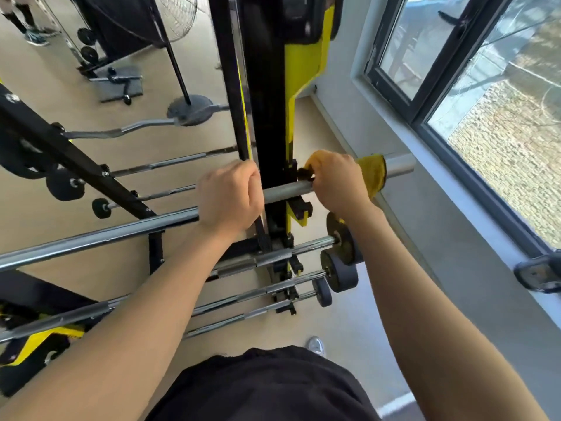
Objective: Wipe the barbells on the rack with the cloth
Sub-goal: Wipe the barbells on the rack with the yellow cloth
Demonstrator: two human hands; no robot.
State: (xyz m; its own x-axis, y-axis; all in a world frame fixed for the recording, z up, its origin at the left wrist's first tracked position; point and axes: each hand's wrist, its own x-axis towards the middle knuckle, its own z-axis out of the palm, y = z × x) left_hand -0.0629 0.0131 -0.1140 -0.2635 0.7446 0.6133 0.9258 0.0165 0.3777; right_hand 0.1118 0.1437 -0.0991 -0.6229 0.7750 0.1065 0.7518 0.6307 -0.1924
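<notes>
A long steel barbell (100, 233) lies across the top hooks of a black and yellow rack (270, 123). My left hand (229, 197) is closed around its shaft just left of the rack's upright. My right hand (334, 180) grips a yellow cloth (372, 174) wrapped over the bar to the right of the upright, beside the bare sleeve end (399, 165). Lower on the rack rest shorter barbells (273, 256) with small black plates (341, 270).
A wall with a dark-framed window (455, 86) runs close on the right, with a window handle (537, 275) sticking out. A standing fan (189, 109), a curl bar (121, 132) and other machines stand at the left. A person's feet (36, 34) show far left.
</notes>
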